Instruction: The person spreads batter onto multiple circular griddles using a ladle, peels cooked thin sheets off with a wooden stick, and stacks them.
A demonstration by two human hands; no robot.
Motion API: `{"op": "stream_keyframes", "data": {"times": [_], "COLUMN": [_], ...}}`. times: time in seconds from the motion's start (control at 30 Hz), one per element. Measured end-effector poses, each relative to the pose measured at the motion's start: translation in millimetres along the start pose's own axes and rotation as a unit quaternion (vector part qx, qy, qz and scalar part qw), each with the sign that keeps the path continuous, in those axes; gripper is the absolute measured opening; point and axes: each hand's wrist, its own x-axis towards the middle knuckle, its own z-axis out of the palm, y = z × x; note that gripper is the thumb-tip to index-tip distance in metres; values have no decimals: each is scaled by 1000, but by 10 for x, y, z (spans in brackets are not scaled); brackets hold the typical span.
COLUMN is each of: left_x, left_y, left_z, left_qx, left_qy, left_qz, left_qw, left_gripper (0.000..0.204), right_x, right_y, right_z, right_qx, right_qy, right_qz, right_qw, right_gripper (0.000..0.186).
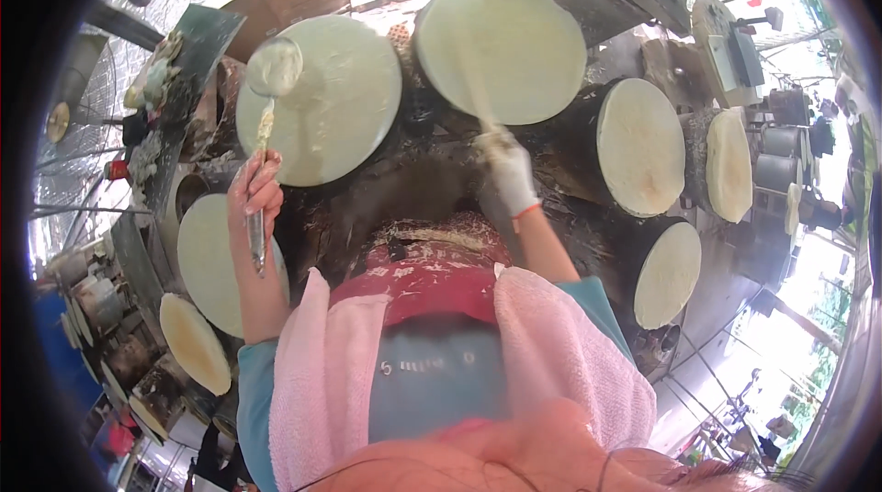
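Cluttered workspace (395, 193), pale batter (288, 66) in ladle (265, 129) between left fingers (264, 186).

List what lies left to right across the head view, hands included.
Browned disc at lower left, left hand gripping a ladle, gloved right hand, pale disc at right, narrower-looking disc beyond it.

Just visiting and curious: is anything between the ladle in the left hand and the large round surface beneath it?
Nothing visible. The left hand holds the ladle with its bowl over the large round surface; their gap's height is hard to judge.
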Motion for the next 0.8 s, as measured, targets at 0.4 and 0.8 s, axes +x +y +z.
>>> {"op": "stream_keyframes", "data": {"times": [0.4, 0.8], "left_x": [493, 946], "left_y": [-1057, -938], "left_z": [878, 1114], "left_qx": [-212, -149], "left_qy": [-40, -22], "left_qz": [-35, -95], "left_qw": [976, 984], "left_gripper": [31, 30], "right_x": [1947, 1377], "right_y": [-303, -1226], "right_z": [-1713, -856], "right_qx": [-200, -203], "right_qy": [177, 156], "right_qz": [-152, -196], "right_qw": [952, 947], "right_gripper": [84, 37]}}
